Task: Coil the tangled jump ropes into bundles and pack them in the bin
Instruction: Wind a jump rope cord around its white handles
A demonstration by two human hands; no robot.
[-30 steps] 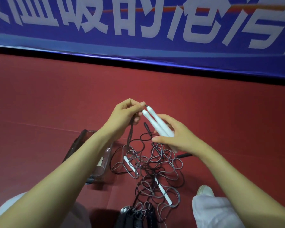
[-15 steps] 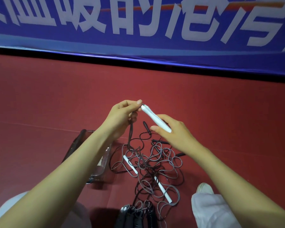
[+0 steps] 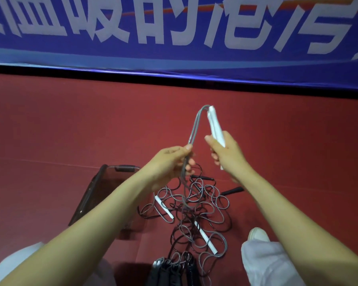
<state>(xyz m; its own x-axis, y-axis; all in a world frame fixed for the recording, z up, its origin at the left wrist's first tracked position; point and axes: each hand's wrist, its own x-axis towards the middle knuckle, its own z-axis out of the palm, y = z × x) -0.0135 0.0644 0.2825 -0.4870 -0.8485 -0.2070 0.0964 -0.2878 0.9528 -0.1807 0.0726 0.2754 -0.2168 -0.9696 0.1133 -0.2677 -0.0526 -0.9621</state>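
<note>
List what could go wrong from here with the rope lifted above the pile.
The grey cords pinched by the left hand run down into the tangle; pulling may tighten knots or drag the loose white handle along. The right hand grips the paired handles low, so they could splay apart.

Red floor (image 3: 70,131) carries tangled jump ropes (image 3: 196,213) beside a clear bin (image 3: 87,201)
</note>
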